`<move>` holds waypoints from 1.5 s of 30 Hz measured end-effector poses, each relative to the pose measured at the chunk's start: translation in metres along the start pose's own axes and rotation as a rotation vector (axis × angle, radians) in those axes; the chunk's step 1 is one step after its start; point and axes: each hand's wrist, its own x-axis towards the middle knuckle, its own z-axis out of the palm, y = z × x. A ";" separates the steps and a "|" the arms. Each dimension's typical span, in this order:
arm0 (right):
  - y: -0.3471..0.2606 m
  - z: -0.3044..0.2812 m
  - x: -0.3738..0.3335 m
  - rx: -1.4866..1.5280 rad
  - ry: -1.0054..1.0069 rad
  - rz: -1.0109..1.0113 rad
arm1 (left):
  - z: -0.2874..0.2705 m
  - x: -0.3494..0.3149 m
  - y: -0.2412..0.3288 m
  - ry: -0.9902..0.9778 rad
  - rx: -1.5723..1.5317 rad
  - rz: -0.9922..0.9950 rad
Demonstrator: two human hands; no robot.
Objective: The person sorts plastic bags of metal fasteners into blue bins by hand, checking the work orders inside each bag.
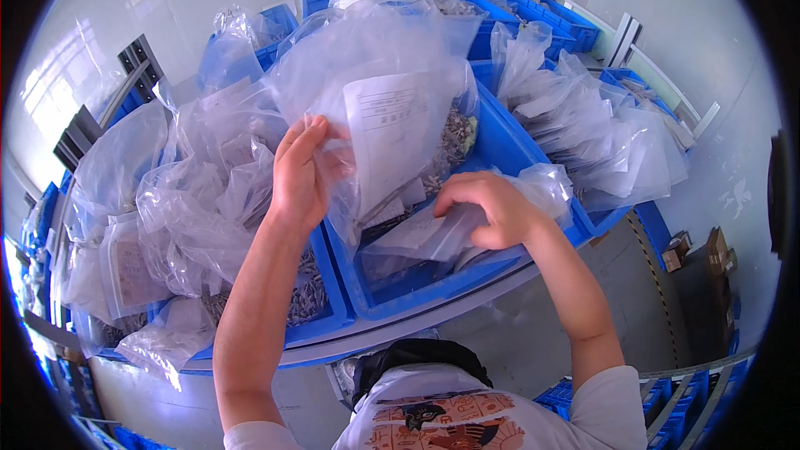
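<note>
fingers (315,127) of the left hand (300,171) clamped on the near left side of a big clear bag (317,58), thumb in front, other fingertips showing through the plastic. bag stands up beyond and to the right of those fingers, leaning over a blue bin (354,296). white printed sheet (392,129) sits upright just right of the left fingers. small grey parts (458,129) show right of the sheet, beyond the right fingers.

right hand (462,221): fingers curled, thumb apart from them, above the near part of the same bin. flat clear bag (429,242) lies directly under the right fingers, white paper inside; contact with it hard to tell.

left of the left fingers: a heap of crumpled clear bags (192,208), some with papers. nearer than the left fingers, a second batch of grey parts (308,296) in the neighbouring bin.

right of and beyond the right fingers: a row of clear bags (575,125) packed in another blue bin, overlapping, tilted. grey table edge (454,310) runs nearer than both sets of fingers. brown boxes (712,254) low, well right of the right fingers.
</note>
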 end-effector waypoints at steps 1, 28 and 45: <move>0.000 -0.001 0.000 -0.027 -0.029 0.009 | 0.004 0.001 -0.003 0.000 0.000 -0.005; -0.090 -0.073 0.106 -0.673 0.528 -0.169 | 0.009 -0.010 0.018 -0.182 0.433 0.307; -0.110 -0.071 0.096 -0.696 0.383 -0.112 | 0.021 -0.017 0.015 -0.131 0.222 0.174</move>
